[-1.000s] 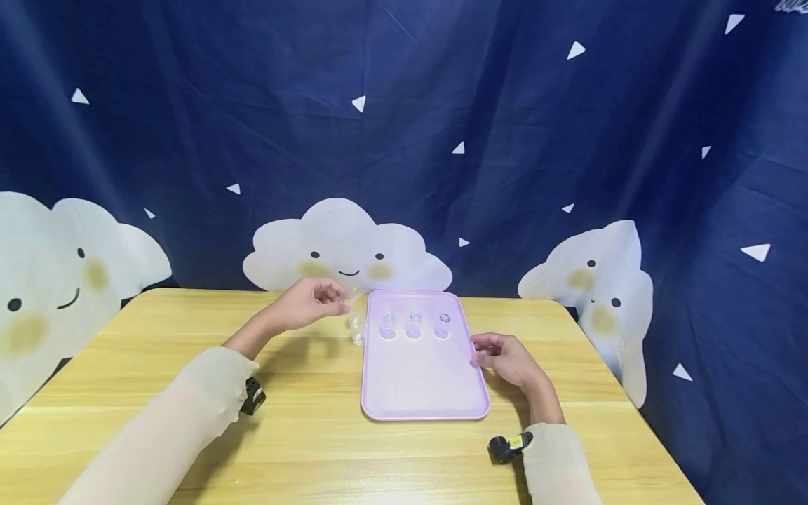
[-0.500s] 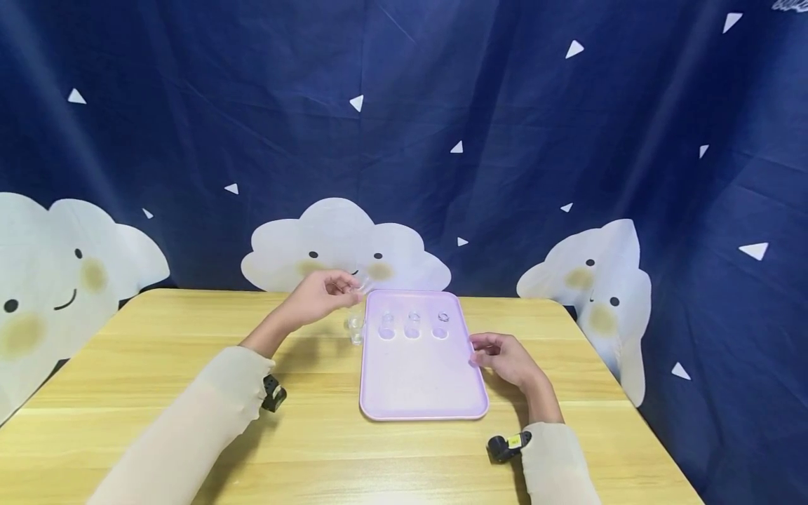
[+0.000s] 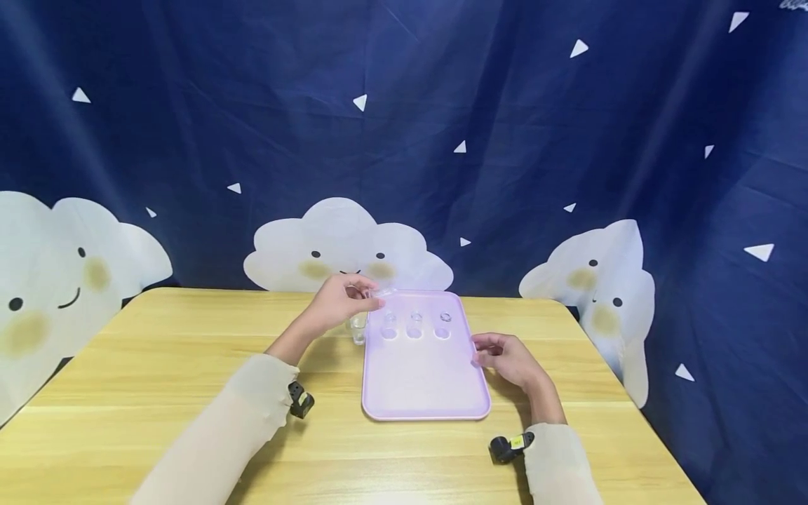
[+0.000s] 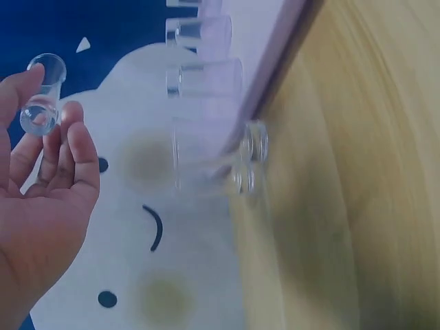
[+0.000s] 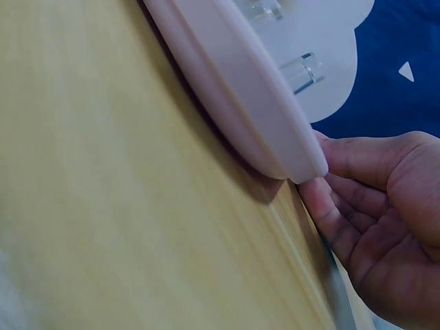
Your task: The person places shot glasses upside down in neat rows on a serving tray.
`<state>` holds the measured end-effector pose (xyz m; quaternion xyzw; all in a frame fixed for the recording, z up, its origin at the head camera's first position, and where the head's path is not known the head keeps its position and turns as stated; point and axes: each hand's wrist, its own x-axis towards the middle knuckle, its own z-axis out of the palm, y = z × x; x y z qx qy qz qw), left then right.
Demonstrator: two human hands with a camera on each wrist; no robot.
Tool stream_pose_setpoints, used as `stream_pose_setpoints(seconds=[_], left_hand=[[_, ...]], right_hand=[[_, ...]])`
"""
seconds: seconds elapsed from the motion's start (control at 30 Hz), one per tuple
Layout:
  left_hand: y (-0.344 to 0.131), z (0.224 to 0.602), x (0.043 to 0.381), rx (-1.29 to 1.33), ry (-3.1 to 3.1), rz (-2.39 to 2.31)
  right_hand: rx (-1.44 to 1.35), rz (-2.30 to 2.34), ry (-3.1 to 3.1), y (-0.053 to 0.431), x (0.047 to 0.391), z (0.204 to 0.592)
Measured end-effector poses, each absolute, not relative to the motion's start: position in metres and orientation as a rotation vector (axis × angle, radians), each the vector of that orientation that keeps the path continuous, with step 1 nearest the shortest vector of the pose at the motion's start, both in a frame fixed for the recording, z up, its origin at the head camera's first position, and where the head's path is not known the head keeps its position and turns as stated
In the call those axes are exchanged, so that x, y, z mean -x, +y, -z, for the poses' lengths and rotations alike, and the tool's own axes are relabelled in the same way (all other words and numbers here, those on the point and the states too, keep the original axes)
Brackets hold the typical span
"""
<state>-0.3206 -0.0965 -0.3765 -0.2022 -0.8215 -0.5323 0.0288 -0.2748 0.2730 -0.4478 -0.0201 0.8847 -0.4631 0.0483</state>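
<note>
A small clear cylindrical cup, pinched in the left hand, is at the far left corner of a lilac rectangular tray, its long axis sideways; which end is the mouth is unclear. The right hand pinches the tray's right rim. Beneath the tray is a pale wood-grain table; behind it, a navy cloud-printed curtain.

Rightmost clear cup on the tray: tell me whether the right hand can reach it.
Probably yes: nothing visible blocks the right hand from the rightmost clear cup, but that hand pinches the tray and would likely need to let go first.
</note>
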Motion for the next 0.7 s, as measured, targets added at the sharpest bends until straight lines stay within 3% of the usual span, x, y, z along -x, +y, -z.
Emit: stream_pose_setpoints(seconds=[0.7], left_hand=[[-0.041, 0.398, 0.309, 0.497, -2.519, 1.713]], right_hand=[[0.097, 1.428, 2.69, 0.272, 0.274, 0.447]])
